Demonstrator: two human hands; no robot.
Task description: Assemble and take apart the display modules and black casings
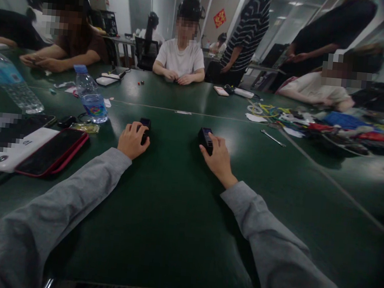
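My left hand point(132, 139) is closed around a small black device point(145, 124) that rests on the green table point(173, 205). A second small black device point(205, 138), with a blue-lit face, is gripped by my right hand point(218, 159) a little to the right. Both sit near the table's middle, about a hand's width apart. Grey sleeves cover both my arms.
A water bottle point(90, 95), a phone in a red case point(52, 152) and a white power bank point(18, 149) lie at the left. Coloured cables and parts point(331, 125) crowd the right. Several other people sit or stand around the far side.
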